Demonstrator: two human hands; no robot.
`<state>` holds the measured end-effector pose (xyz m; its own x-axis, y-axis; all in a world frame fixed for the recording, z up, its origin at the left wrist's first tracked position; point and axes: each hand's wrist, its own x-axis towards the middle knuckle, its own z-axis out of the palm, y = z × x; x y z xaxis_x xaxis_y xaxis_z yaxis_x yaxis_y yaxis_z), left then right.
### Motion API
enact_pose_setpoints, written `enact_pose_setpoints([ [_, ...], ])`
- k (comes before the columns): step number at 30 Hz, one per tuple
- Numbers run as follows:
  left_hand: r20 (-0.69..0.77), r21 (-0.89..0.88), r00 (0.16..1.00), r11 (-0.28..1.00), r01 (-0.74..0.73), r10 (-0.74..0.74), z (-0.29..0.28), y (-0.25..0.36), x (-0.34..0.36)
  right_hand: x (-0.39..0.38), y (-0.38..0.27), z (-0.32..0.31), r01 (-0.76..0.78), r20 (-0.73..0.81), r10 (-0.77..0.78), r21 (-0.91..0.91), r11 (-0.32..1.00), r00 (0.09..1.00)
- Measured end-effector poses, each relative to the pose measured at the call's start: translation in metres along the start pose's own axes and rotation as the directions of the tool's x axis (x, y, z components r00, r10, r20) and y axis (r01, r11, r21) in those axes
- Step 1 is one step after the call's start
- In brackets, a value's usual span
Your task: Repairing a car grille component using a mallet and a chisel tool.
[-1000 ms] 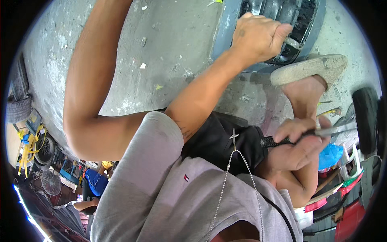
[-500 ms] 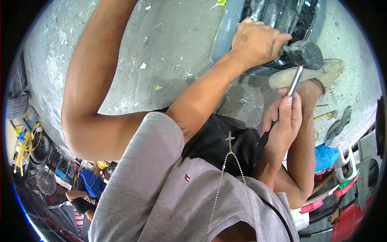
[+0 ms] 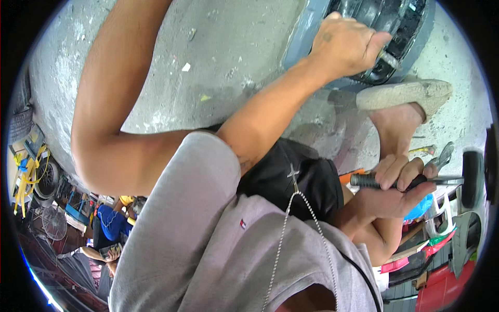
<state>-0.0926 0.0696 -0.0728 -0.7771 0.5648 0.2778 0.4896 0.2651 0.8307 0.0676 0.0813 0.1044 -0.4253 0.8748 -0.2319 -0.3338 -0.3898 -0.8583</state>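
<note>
My left hand [image 3: 349, 46] is closed round a short metal rod [image 3: 389, 60], whose blunt end sticks out beside the thumb. The rest of that rod is hidden by the fingers. Under this fist lies a glossy black ribbed part [image 3: 383, 28], set within a blue-grey frame [image 3: 418, 41]. Lower down on the right, my right hand [image 3: 397, 179] grips a rubber mallet [image 3: 472, 179] by its dark handle. The mallet has a black head and a bright metal shaft, and it is held apart from the rod.
My foot in a worn beige shoe [image 3: 405, 96] stands beside the frame on the grey concrete floor [image 3: 223, 47]. At right are a blue plastic bag [image 3: 420, 207] and a white plastic chair [image 3: 442, 216]. Another person in blue [image 3: 112, 223] is at lower left, near a fan [image 3: 53, 223].
The mallet has swung away from the rod, down and to the right, with my right hand. My left hand keeps its grip, and the view has shifted slightly.
</note>
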Motion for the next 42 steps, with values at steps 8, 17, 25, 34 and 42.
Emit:
enact_pose_setpoints([
  [8,0.022,-0.058,0.997,0.996,0.071,-0.070,-0.009,-0.006,-0.003,0.008,0.027,-0.010,-0.303,0.011,0.328,-0.359,0.883,0.945],
  [17,0.060,-0.518,0.916,0.772,0.368,-0.396,-0.055,-0.033,0.012,0.006,0.051,-0.016,-0.489,-0.229,0.437,-0.521,0.700,0.870],
  [25,0.193,-0.925,0.804,0.168,0.340,-0.563,-0.108,-0.046,0.037,0.007,0.050,-0.023,-0.550,-0.196,0.521,-0.433,0.714,0.831],
  [34,0.626,-0.777,0.732,-0.282,0.562,-0.269,-0.075,-0.020,0.050,0.007,0.050,-0.027,-0.550,-0.156,0.537,-0.404,0.731,0.829],
  [42,0.551,-0.679,0.809,0.454,0.577,-0.204,-0.072,-0.047,0.059,0.010,0.048,-0.024,-0.568,-0.138,0.566,-0.401,0.719,0.813],
])
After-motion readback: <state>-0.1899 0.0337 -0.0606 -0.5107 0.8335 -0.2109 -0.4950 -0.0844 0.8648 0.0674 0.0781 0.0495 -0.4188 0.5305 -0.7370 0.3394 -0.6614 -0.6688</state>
